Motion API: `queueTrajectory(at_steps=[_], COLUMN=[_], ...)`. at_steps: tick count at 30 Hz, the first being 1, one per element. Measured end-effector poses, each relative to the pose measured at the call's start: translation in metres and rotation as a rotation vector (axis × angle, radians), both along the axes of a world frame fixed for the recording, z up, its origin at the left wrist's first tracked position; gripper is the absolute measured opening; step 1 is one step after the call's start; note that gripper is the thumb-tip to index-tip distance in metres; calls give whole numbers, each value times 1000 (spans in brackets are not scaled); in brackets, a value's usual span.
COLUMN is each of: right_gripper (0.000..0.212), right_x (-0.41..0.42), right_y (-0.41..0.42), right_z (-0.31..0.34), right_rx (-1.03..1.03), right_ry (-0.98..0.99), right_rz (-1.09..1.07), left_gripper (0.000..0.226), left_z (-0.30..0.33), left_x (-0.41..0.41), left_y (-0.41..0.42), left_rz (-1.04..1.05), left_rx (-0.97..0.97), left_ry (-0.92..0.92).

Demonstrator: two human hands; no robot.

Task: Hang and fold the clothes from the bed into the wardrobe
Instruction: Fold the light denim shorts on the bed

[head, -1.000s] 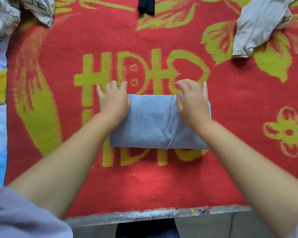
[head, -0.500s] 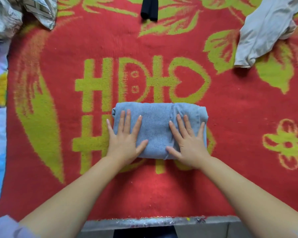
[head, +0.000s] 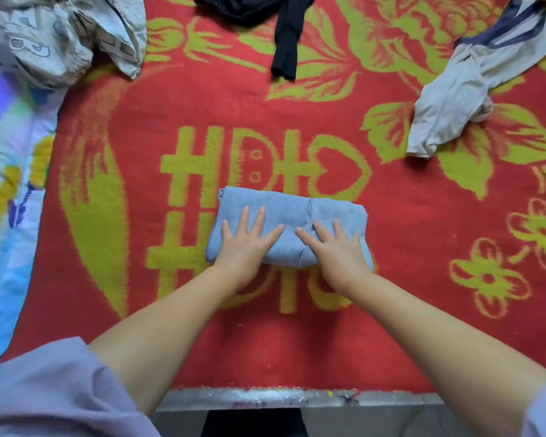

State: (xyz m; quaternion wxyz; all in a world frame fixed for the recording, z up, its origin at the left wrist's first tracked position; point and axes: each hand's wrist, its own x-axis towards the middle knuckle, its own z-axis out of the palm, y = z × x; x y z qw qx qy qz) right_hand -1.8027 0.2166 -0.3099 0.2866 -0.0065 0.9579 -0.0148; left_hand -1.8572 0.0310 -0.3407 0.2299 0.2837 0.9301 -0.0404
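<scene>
While pressed flat on the folded blue garment (head: 289, 216), both hands spread wide, fingers straight, nothing pinched. Left hand (head: 245, 244) on garment's left half, palm near the front edge, thumb angled inward twd centre. Right hand (head: 336, 247) on the right half, thumb likewise pointing inward, thumbs close but apart. Garment folded into a compact rectangle, long side running left-right, w/ a vertical crease right of centre; lying mid-bed on the red blanket (head: 202, 99), over the yellow-green lettering, nearer the front edge than the far side.

Further back, well apart from the blue piece: black garment (head: 284, 39) at top centre, a narrow strip trailing toward the viewer; crumpled white garment w/ dark blue trim (head: 454, 102) at upper right, on a yellow-green leaf motif; rumpled pale patterned fabric (head: 60, 33) at upper left corner, print too blurred to read. Along the left side, pastel floral bedding (head: 10, 184) beside the blanket, partly under its edge or abutting it, can't tell which. At the bottom, pale bed edge (head: 265, 398) w/ paint-like specks. Lilac sleeves (head: 54, 395) at lower left and, barely, lower right; forearms bare.
</scene>
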Motion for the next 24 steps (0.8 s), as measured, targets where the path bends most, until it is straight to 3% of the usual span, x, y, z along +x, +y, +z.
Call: queueTrajectory(at_steps=[4,13,18,24], right_gripper=[80,79,73,70], right_x=[-28,-27,8,98], right_y=[-9,-124,-222,-328], right_z=[75,254,305,313], right_rx=[58,110,36,-88], right_ry=[75,366,453,456], right_rz=[83,404,716,1118], left_gripper=[74,72,71,72], left_z=[67,257,319,339], left_x=[-20,22,117,280], left_y=[-12,-135,-226,-296], left_rz=[73,293,566,977], left_rx=[81,39,-22,-98], left_ry=[-16,297,319,285])
